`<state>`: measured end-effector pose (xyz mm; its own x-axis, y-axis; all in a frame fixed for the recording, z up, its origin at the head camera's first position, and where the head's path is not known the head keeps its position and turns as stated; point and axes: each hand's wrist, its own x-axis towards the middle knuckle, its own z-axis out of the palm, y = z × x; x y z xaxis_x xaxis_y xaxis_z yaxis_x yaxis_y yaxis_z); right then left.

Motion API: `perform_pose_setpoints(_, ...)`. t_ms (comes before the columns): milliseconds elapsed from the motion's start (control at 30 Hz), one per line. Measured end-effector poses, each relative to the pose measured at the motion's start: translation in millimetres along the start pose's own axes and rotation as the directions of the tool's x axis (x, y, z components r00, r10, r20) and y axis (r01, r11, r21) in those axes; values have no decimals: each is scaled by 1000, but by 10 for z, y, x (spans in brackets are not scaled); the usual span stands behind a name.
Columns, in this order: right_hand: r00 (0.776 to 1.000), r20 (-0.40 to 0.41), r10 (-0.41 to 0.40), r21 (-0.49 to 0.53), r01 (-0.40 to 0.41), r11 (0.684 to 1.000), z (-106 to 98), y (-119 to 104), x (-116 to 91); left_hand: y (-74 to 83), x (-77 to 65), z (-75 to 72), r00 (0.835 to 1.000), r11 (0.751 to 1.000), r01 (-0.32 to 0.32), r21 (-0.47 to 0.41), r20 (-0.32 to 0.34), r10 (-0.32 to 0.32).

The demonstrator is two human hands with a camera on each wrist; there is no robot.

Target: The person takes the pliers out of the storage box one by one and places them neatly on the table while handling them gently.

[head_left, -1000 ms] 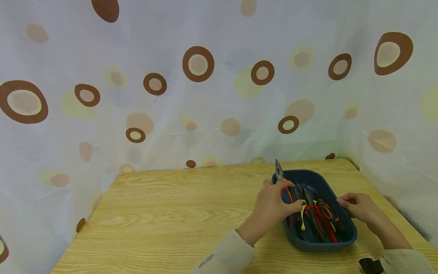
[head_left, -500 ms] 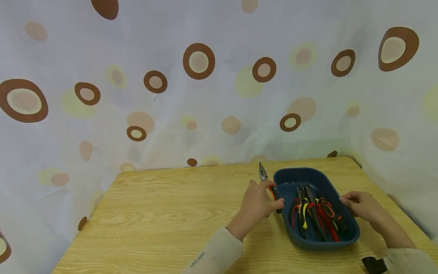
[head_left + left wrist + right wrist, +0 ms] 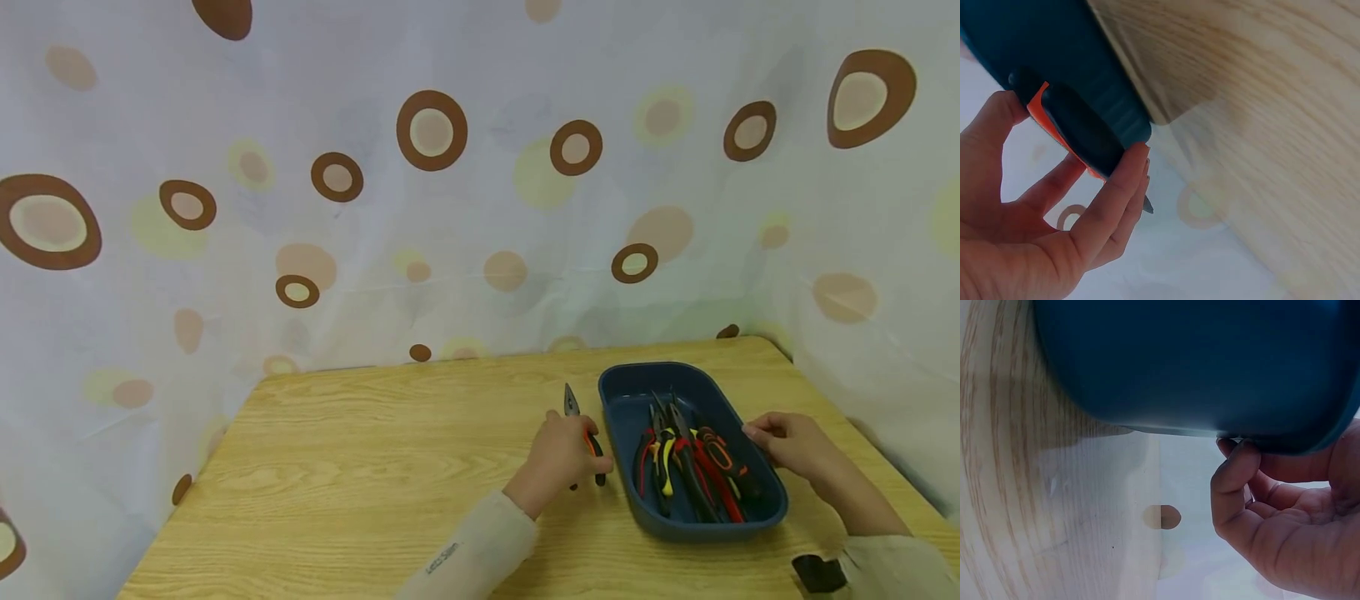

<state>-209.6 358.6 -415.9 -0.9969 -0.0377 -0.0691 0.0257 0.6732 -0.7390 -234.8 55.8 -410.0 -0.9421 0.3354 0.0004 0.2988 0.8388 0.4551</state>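
My left hand [image 3: 558,457] grips a pair of long-nose pliers [image 3: 572,403] just left of the blue plastic tub [image 3: 701,532], close over the table. The nose points toward the back wall; in the left wrist view the black and orange handles [image 3: 1085,132] lie between thumb and fingers. At the tub's right side, my right hand [image 3: 797,448] pinches the rim, its fingertips meeting the tub wall [image 3: 1197,369] in the right wrist view. Inside the tub lie several more pliers, among them a yellow-and-black pair [image 3: 666,467] and a red-and-black pair [image 3: 686,467].
A black-and-orange handled tool [image 3: 720,457] lies along the tub's right inner side. Wood-grain tabletop [image 3: 360,467] stretches to the left. A spotted white curtain [image 3: 465,208] stands behind the table and along both sides.
My left hand has lifted the long-nose pliers out over the tub's left rim, moved left, then lowered them toward the table. The right hand stays at the rim.
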Motion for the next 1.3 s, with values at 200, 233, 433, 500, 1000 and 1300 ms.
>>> perform_pose_setpoints(200, 1000, -28, -8, -17, 8, 1000, 5, -15, 4, -14, 65, 135, 1000, 995, -25, 97, 16, 24)
perform_pose_setpoints(233, 1000, -29, -8, -18, 7, 1000, 5, -15, 4, -13, 71, 155, 999, 993, -30, 114, 17, 28)
perform_pose_setpoints(433, 1000, -15, 3, -6, -3, 1000, 7, -4, -2, 9, 87, 261, 999, 978, -33, 207, 36, 26)
perform_pose_setpoints(500, 1000, -15, 3, -1, -3, 1000, 9, -2, -2, 23, 88, 288, 999, 969, -27, 245, 38, 18)
perform_pose_setpoints(1000, 1000, -2, 6, 9, -6, 1000, -7, 0, -1, 64, 83, 282, 995, 952, -14, 305, 98, -16)
perform_pose_setpoints(1300, 1000, 11, 14, 19, -14, 1000, -11, 9, 4, 111, 62, 262, 991, 964, -47, 260, 131, 13)
